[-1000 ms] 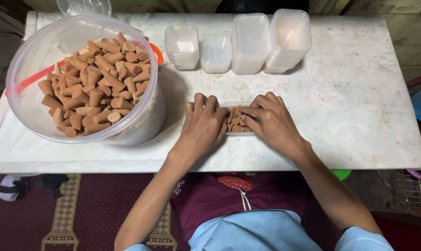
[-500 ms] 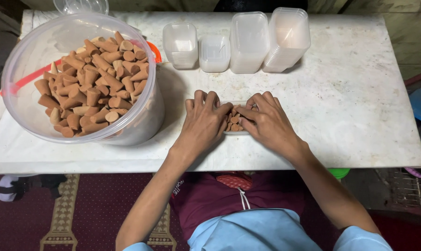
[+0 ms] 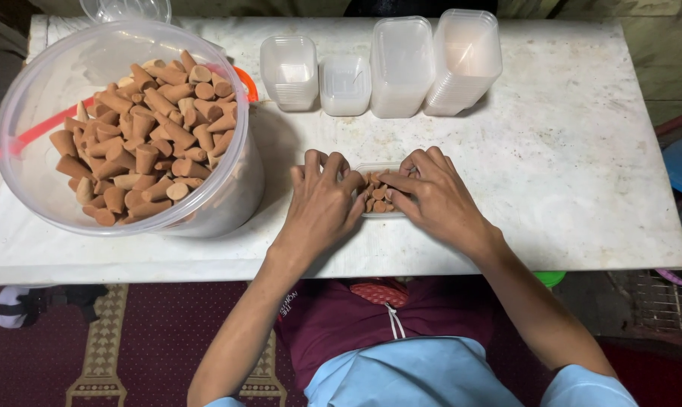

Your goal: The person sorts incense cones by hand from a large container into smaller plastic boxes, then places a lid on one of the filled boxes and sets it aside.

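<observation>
Tray (image 3: 378, 215) of cones between left hand (image 3: 322, 203), right hand (image 3: 439, 200), fingertips touching

My white marble-topped table (image 3: 567, 151), stained and speckled, carried a large clear plastic tub (image 3: 228, 188) of brown cones at its left end. Four stacks of small clear containers (image 3: 378, 68) stood in a row along the far edge. A shallow clear tray (image 3: 378, 215) of cones sat near the front edge, under my hands.
</observation>
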